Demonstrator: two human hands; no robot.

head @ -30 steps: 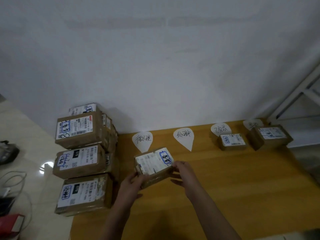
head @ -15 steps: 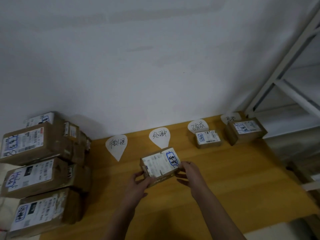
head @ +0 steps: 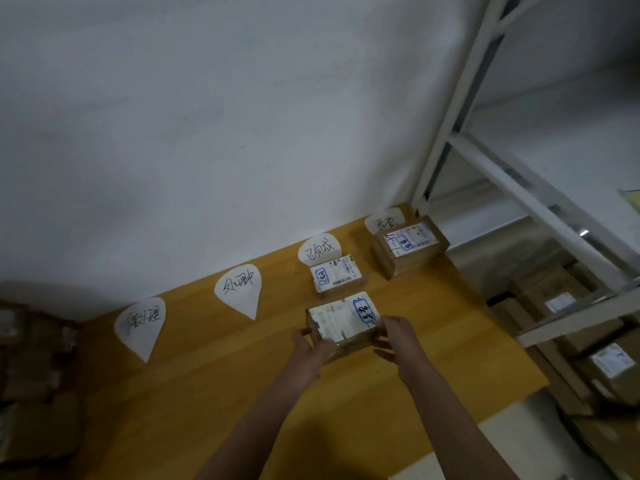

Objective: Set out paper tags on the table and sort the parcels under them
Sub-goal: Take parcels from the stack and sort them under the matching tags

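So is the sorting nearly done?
Not yet. Four paper tags lie by the wall. A small parcel sits under the third, a bigger parcel under the fourth. The left hand and right hand hold a third parcel. A blurry stack of boxes waits at the left, and two tags have nothing under them.

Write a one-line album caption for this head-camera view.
A labelled parcel gripped by the left hand and right hand, near the small parcel below a paper tag.

Paper tag [head: 319, 249] — "已完成" (handwritten)
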